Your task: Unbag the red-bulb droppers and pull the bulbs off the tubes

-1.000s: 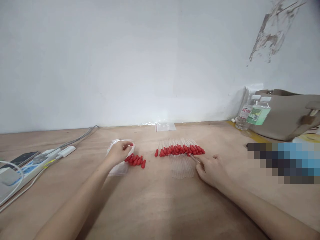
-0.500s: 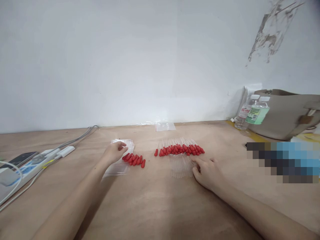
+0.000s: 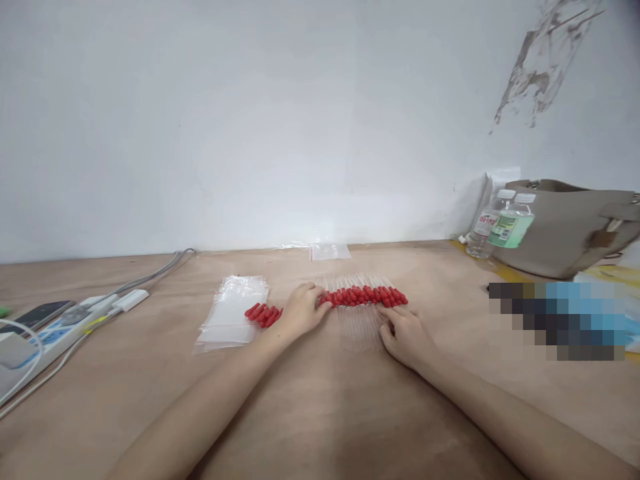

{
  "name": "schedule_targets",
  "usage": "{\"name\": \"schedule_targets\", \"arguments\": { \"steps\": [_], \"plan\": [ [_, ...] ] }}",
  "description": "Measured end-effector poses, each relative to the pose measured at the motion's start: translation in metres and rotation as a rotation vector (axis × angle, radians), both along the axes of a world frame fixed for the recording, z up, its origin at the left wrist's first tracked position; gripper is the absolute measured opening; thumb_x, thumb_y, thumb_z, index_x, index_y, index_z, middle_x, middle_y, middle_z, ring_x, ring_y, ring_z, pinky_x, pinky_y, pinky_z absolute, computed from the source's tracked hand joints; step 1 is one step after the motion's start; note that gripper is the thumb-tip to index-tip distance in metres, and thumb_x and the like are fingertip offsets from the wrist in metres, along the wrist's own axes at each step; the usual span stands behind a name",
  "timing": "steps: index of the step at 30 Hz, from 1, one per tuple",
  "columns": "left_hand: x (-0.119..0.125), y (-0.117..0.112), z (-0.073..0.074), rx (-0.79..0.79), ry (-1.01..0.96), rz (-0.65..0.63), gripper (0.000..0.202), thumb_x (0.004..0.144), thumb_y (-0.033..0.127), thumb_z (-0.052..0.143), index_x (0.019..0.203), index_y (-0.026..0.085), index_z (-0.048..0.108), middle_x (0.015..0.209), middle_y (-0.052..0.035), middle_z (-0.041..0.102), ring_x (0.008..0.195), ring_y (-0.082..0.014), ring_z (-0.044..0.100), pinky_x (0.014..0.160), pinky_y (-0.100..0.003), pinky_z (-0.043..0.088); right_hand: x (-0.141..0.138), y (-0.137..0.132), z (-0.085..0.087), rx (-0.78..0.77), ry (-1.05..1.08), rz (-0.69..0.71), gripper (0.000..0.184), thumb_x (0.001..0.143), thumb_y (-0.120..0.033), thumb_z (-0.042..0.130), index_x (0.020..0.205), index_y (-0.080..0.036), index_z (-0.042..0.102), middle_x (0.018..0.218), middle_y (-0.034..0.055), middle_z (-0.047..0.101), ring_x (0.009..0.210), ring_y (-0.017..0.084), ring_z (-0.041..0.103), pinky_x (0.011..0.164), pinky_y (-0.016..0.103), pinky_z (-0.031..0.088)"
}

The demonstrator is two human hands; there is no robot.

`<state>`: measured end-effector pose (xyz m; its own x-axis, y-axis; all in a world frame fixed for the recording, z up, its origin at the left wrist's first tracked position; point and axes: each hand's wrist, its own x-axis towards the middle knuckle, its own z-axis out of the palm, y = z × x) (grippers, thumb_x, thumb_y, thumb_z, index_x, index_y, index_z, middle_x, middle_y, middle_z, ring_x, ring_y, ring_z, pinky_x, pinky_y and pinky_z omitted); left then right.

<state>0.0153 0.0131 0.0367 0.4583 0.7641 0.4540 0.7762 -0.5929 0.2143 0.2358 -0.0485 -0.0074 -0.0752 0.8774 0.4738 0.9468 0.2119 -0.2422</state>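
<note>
My left hand [image 3: 303, 310] is at the left end of a row of droppers with red rubber bulbs [image 3: 367, 295]. Its fingers are parted and curved, with fingertips and thumb beside the leftmost bulbs. My right hand [image 3: 407, 337] rests on the table at the right edge of a flat bunch of clear thin tubes [image 3: 357, 330]; index finger and thumb are apart, and the index fingertip touches or nearly touches the tubes below the bulbs. A smaller group of loose red bulbs [image 3: 263, 313] lies left of my left wrist, partly hidden by it, beside stacked clear zip bags [image 3: 233, 310].
A power strip [image 3: 50, 340] with cables and a phone [image 3: 43, 315] lie at the left. Another clear bag [image 3: 330, 251] lies by the wall. Two plastic bottles [image 3: 513, 223] and a grey-brown handbag [image 3: 565, 230] stand at the back right, near a blurred-out patch.
My left hand has moved right from above the zip bags to the left end of the dropper row. My right hand stays by the tubes with its fingers slightly shifted.
</note>
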Motion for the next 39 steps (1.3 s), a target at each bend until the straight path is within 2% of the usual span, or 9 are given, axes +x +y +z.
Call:
{"name": "schedule_targets", "arguments": {
  "steps": [4, 12, 16, 19, 22, 25, 31, 35, 39],
  "plan": [
    [0.018, 0.008, -0.004, 0.027, -0.014, -0.012, 0.017, 0.073, 0.035, 0.061, 0.072, 0.017, 0.059, 0.074, -0.0046, 0.056, 0.077, -0.0210, 0.052, 0.070, -0.032, 0.040, -0.001, -0.004, 0.004, -0.027, -0.020, 0.006, 0.027, 0.078, -0.018, 0.039, 0.093, -0.019, 0.061, 0.085, 0.0052, 0.061, 0.084, 0.018, 0.055, 0.075, 0.032, 0.028],
    [0.027, 0.007, -0.010, 0.067, -0.160, 0.088, 0.014, 0.078, 0.023, 0.051, 0.066, 0.016, 0.055, 0.070, -0.0034, 0.054, 0.072, -0.0178, 0.052, 0.069, -0.031, 0.040, 0.005, 0.001, -0.002, 0.043, 0.058, 0.041, 0.025, 0.083, -0.020, 0.037, 0.090, -0.022, 0.061, 0.084, 0.0028, 0.058, 0.082, 0.016, 0.053, 0.073, 0.031, 0.026],
    [0.009, -0.015, -0.008, 0.071, -0.262, 0.092, 0.017, 0.083, 0.025, 0.045, 0.077, 0.016, 0.058, 0.077, -0.0035, 0.056, 0.077, -0.0164, 0.054, 0.069, -0.028, 0.042, 0.008, 0.005, -0.003, 0.134, 0.124, 0.063, 0.023, 0.083, -0.023, 0.039, 0.090, -0.020, 0.061, 0.088, 0.0041, 0.059, 0.083, 0.016, 0.054, 0.075, 0.032, 0.029],
    [-0.013, -0.039, -0.011, 0.058, -0.331, -0.044, 0.015, 0.083, 0.025, 0.048, 0.089, 0.019, 0.061, 0.087, -0.0036, 0.059, 0.087, -0.0170, 0.053, 0.077, -0.030, 0.042, 0.009, 0.006, -0.001, 0.265, 0.165, 0.107, 0.027, 0.082, -0.029, 0.044, 0.104, -0.019, 0.056, 0.097, 0.0079, 0.056, 0.092, 0.020, 0.052, 0.078, 0.035, 0.034],
    [-0.030, -0.053, -0.019, 0.065, -0.298, -0.135, 0.019, 0.083, 0.024, 0.050, 0.097, 0.023, 0.061, 0.092, -0.0040, 0.059, 0.088, -0.0176, 0.053, 0.079, -0.033, 0.041, 0.005, 0.002, 0.004, 0.350, 0.106, 0.250, 0.041, 0.081, -0.035, 0.048, 0.118, -0.019, 0.048, 0.109, 0.0112, 0.052, 0.101, 0.023, 0.047, 0.083, 0.038, 0.035],
    [-0.037, -0.057, -0.026, 0.103, -0.263, -0.177, 0.020, 0.083, 0.024, 0.050, 0.099, 0.024, 0.062, 0.090, -0.0049, 0.060, 0.084, -0.0178, 0.053, 0.078, -0.035, 0.041, -0.004, -0.005, 0.008, 0.310, -0.001, 0.408, 0.040, 0.081, -0.036, 0.049, 0.118, -0.022, 0.050, 0.112, 0.0090, 0.054, 0.103, 0.022, 0.047, 0.087, 0.039, 0.031],
    [-0.037, -0.054, -0.031, 0.162, -0.252, -0.253, 0.021, 0.082, 0.020, 0.052, 0.101, 0.023, 0.061, 0.089, -0.0046, 0.060, 0.086, -0.0169, 0.053, 0.080, -0.035, 0.041, -0.023, -0.006, 0.001, 0.287, -0.007, 0.483, 0.026, 0.084, -0.032, 0.049, 0.107, -0.024, 0.056, 0.092, 0.0032, 0.064, 0.095, 0.018, 0.050, 0.091, 0.041, 0.024],
    [-0.033, -0.057, -0.030, 0.151, -0.222, -0.266, 0.022, 0.081, 0.021, 0.051, 0.101, 0.024, 0.060, 0.093, -0.0055, 0.059, 0.090, -0.0186, 0.053, 0.082, -0.037, 0.041, -0.029, -0.004, -0.004, 0.281, 0.002, 0.499, 0.017, 0.086, -0.024, 0.045, 0.093, -0.024, 0.060, 0.074, -0.0007, 0.060, 0.082, 0.013, 0.051, 0.092, 0.039, 0.022],
    [-0.022, -0.059, -0.026, 0.106, -0.167, -0.288, 0.040, 0.078, 0.024, 0.054, 0.117, 0.022, 0.048, 0.109, -0.0090, 0.055, 0.103, -0.0229, 0.048, 0.089, -0.041, 0.037, -0.030, -0.006, -0.003, 0.255, -0.017, 0.495, 0.017, 0.085, -0.020, 0.043, 0.083, -0.022, 0.060, 0.072, -0.0009, 0.058, 0.078, 0.013, 0.049, 0.091, 0.036, 0.024]
  ]
}}
